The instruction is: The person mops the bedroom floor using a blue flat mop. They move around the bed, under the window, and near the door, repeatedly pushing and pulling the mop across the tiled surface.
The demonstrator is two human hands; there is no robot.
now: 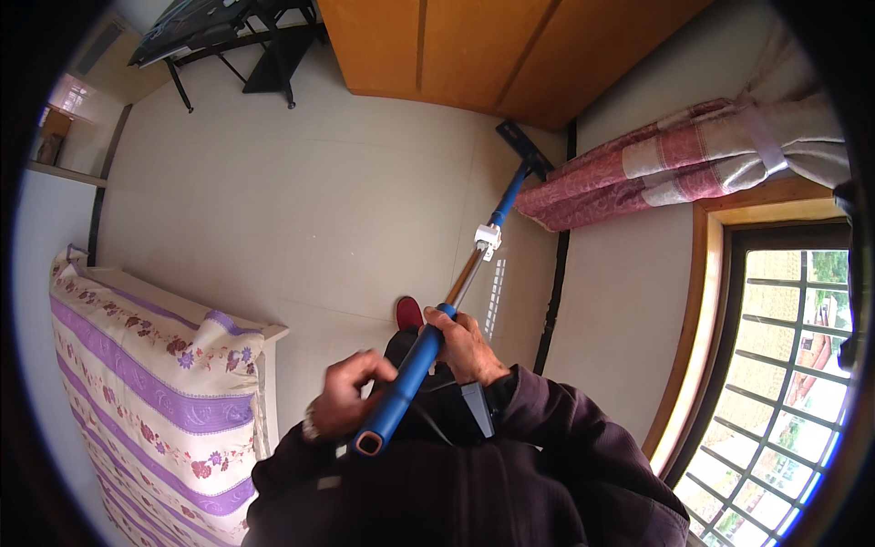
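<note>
A long flat mop slants from my body toward the far right. Its narrow dark blue head [522, 149] lies on the floor by the wooden cabinet and the curtain's lower end. Along the pole come a blue lower tube, a white clamp [488, 239], a bare metal stretch and a thick blue handle [407, 378]. My right hand [467, 348] is wrapped around the upper part of that handle. Lower down, my left hand [349, 387] is at the handle's left side, its fingers bent and blurred; whether they grip is unclear. A grey wedge-shaped piece [477, 408] shows by my right wrist.
An orange-brown wooden cabinet [492, 55] stands ahead. A pink and white curtain [638, 164] hangs right, beside a barred window [775, 365]. Left is a bed or table with a flowered purple-striped cover [173, 392]. A black metal stand [273, 55] is far left. Pale tiles [273, 182] cover the floor.
</note>
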